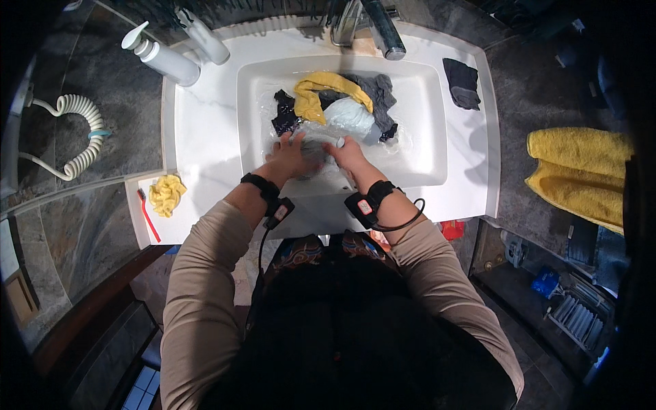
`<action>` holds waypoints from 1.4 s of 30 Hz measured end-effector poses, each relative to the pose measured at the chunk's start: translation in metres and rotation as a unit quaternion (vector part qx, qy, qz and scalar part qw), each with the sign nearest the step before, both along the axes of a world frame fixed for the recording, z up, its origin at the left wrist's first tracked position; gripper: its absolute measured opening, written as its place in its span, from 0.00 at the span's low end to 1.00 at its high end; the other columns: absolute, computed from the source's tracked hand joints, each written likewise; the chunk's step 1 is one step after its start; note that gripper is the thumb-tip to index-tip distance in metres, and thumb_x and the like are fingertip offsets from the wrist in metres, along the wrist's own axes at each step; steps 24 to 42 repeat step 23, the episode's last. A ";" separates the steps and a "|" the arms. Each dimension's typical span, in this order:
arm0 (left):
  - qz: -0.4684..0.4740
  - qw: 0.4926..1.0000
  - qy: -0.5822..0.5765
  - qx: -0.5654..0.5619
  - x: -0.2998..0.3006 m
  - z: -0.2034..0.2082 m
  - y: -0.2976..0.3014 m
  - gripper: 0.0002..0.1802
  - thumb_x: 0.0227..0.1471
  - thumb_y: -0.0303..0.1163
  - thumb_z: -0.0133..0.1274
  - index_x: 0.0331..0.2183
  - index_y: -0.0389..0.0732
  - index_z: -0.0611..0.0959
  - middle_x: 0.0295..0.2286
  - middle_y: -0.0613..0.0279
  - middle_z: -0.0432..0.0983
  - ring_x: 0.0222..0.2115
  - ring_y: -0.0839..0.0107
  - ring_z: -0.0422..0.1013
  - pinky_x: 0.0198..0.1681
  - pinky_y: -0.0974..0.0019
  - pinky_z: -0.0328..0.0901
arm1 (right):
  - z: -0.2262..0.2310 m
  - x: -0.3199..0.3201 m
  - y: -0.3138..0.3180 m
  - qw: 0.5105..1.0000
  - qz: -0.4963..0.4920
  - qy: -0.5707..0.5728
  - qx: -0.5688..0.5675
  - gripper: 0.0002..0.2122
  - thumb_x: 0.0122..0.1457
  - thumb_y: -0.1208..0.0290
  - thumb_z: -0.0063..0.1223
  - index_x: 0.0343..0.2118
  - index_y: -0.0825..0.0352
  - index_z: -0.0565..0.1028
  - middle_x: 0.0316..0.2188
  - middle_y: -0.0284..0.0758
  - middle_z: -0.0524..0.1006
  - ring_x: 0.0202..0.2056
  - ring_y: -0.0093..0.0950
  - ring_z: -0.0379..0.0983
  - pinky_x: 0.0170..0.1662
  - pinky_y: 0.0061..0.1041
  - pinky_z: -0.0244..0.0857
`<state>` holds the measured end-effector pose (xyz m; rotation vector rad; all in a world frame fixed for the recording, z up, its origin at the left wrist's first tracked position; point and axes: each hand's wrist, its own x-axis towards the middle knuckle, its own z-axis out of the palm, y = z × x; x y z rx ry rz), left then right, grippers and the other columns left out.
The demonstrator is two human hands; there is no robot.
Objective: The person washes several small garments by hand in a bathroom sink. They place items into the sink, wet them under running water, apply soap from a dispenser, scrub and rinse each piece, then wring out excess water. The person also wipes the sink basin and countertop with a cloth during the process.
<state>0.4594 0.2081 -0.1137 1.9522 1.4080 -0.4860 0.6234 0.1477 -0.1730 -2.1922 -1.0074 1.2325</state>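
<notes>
Over the near side of the white sink (437,147), my left hand (290,157) lies with spread fingers on a wet light-grey cloth (313,152). My right hand (350,157) is closed, pinching a pale edge of that cloth. The cloth is partly under water and my hands, so its kind does not show. Just beyond float a yellow cloth (311,102), a pale blue-white garment (350,116), a dark grey garment (376,92) and a black piece (283,113).
A faucet (386,37) overhangs the sink's far edge. White pump bottles, one here (167,63), stand far left. A folded dark sock-like cloth (462,83) lies right. Near left are a crumpled yellow cloth (167,195) and a red toothbrush (149,217). A yellow towel (581,174) hangs right.
</notes>
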 end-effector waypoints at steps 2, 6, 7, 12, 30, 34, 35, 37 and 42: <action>-0.092 0.995 0.040 0.006 -0.007 -0.016 -0.014 0.53 0.35 0.61 0.60 0.59 0.52 0.58 0.60 0.55 0.44 0.59 0.50 0.49 0.56 0.46 0.54 | -0.023 0.006 -0.006 0.999 0.042 0.004 -0.001 0.25 0.54 0.58 0.54 0.49 0.72 0.67 0.42 0.54 0.72 0.43 0.44 0.71 0.46 0.35 0.65; -0.179 0.980 0.040 0.079 0.007 -0.058 -0.026 0.53 0.40 0.53 0.60 0.61 0.50 0.52 0.58 0.48 0.51 0.59 0.48 0.50 0.55 0.46 0.54 | -0.051 -0.011 -0.005 0.993 0.113 -0.035 -0.014 0.25 0.56 0.55 0.48 0.50 0.70 0.67 0.47 0.53 0.70 0.48 0.46 0.68 0.50 0.37 0.63; -0.090 0.993 -0.071 0.040 0.010 -0.062 -0.025 0.51 0.41 0.50 0.61 0.61 0.48 0.54 0.57 0.47 0.55 0.57 0.49 0.53 0.55 0.48 0.56 | -0.050 -0.011 0.000 0.992 0.038 0.115 -0.024 0.25 0.57 0.53 0.45 0.51 0.69 0.66 0.47 0.51 0.70 0.48 0.45 0.68 0.51 0.39 0.63; 0.186 0.878 -0.383 -0.218 0.018 -0.028 -0.015 0.46 0.41 0.41 0.63 0.58 0.39 0.60 0.48 0.46 0.68 0.48 0.59 0.67 0.50 0.61 0.62 | -0.011 -0.004 0.006 0.763 -0.233 0.596 -0.092 0.25 0.59 0.45 0.33 0.45 0.60 0.71 0.46 0.40 0.73 0.45 0.41 0.71 0.44 0.37 0.67; 0.194 0.899 -0.392 0.012 0.041 0.030 -0.025 0.33 0.41 0.49 0.64 0.44 0.36 0.74 0.39 0.49 0.74 0.42 0.58 0.70 0.45 0.60 0.64 | -0.019 -0.016 0.020 0.706 -0.322 0.629 0.045 0.30 0.56 0.38 0.37 0.47 0.61 0.71 0.42 0.40 0.76 0.46 0.40 0.70 0.52 0.38 0.63; 0.194 0.899 -0.392 0.012 0.041 0.030 -0.025 0.33 0.41 0.49 0.64 0.44 0.36 0.74 0.39 0.49 0.74 0.42 0.58 0.70 0.45 0.60 0.64 | -0.019 -0.016 0.020 0.706 -0.322 0.629 0.045 0.30 0.56 0.38 0.37 0.47 0.61 0.71 0.42 0.40 0.76 0.46 0.40 0.70 0.52 0.38 0.63; 0.194 0.899 -0.392 0.012 0.041 0.030 -0.025 0.33 0.41 0.49 0.64 0.44 0.36 0.74 0.39 0.49 0.74 0.42 0.58 0.70 0.45 0.60 0.64 | -0.019 -0.016 0.020 0.706 -0.322 0.629 0.045 0.30 0.56 0.38 0.37 0.47 0.61 0.71 0.42 0.40 0.76 0.46 0.40 0.70 0.52 0.38 0.63; 0.194 0.899 -0.392 0.012 0.041 0.030 -0.025 0.33 0.41 0.49 0.64 0.44 0.36 0.74 0.39 0.49 0.74 0.42 0.58 0.70 0.45 0.60 0.64 | -0.019 -0.016 0.020 0.706 -0.322 0.629 0.045 0.30 0.56 0.38 0.37 0.47 0.61 0.71 0.42 0.40 0.76 0.46 0.40 0.70 0.52 0.38 0.63; 0.194 0.899 -0.392 0.012 0.041 0.030 -0.025 0.33 0.41 0.49 0.64 0.44 0.36 0.74 0.39 0.49 0.74 0.42 0.58 0.70 0.45 0.60 0.64 | -0.019 -0.016 0.020 0.706 -0.322 0.629 0.045 0.30 0.56 0.38 0.37 0.47 0.61 0.71 0.42 0.40 0.76 0.46 0.40 0.70 0.52 0.38 0.63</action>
